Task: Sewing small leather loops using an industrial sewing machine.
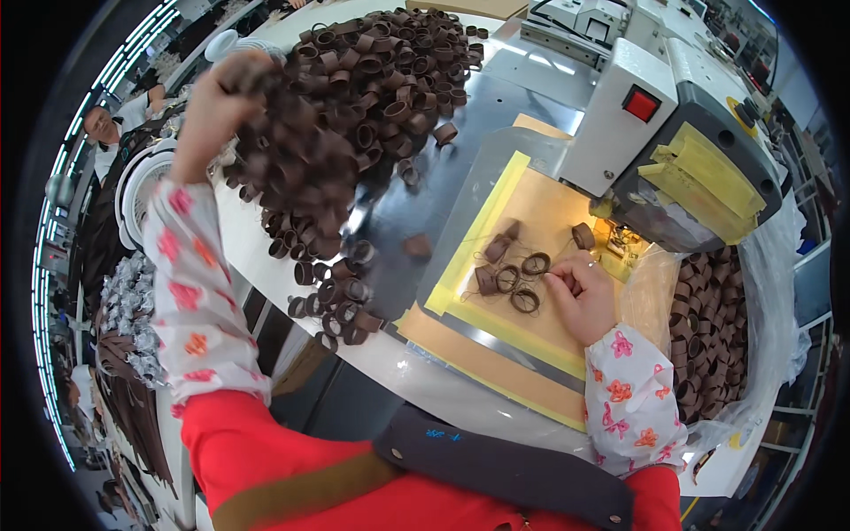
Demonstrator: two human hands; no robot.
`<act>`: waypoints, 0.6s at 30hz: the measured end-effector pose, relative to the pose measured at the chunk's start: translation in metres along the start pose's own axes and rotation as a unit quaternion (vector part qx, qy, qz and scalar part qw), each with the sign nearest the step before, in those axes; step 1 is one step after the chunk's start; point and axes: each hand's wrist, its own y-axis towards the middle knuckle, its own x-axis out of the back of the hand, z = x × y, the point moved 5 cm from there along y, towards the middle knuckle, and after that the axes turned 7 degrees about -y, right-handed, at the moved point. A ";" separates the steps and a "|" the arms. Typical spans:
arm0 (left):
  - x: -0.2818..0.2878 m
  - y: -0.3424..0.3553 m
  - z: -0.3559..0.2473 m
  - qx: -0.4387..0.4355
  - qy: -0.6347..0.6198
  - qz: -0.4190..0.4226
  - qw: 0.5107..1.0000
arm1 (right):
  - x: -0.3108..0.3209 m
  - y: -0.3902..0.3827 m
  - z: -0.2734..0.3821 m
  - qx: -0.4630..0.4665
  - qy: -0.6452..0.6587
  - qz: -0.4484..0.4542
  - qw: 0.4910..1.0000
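Observation:
My left hand [220, 115], smeared by motion, is raised at the left edge of a big heap of brown strap loops [390, 66]. Its fingers look closed around a dark brown bunch, and a blurred mass of brown loops [301, 159] trails below and right of it. My right hand [584, 296] rests on the tan work plate [558, 212] of a sewing machine, fingers curled with thumb and fingertip pinched. Whatever the pinch holds is hidden. Right beside those fingertips lie several brown loops [524, 301] with loose threads. Another loop [582, 235] sits near the lit needle area.
The white machine head [620, 115], with a red switch, stands over the plate at the right. A clear plastic bag [766, 310] of brown loops [708, 336] is beyond my right forearm. Yellow tape [478, 234] edges the plate. A person [104, 133] is at the far left.

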 end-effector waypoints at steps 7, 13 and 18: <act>0.077 0.138 -0.036 0.017 -0.024 -0.086 0.996 | -0.002 0.002 0.000 -0.009 0.014 -0.006 1.000; 0.052 0.091 -0.024 -0.003 0.119 -0.053 0.991 | -0.003 0.003 0.003 -0.007 0.028 0.007 1.000; -0.031 -0.086 -0.005 -0.011 0.103 0.004 0.995 | -0.001 0.000 -0.004 -0.011 0.021 0.002 1.000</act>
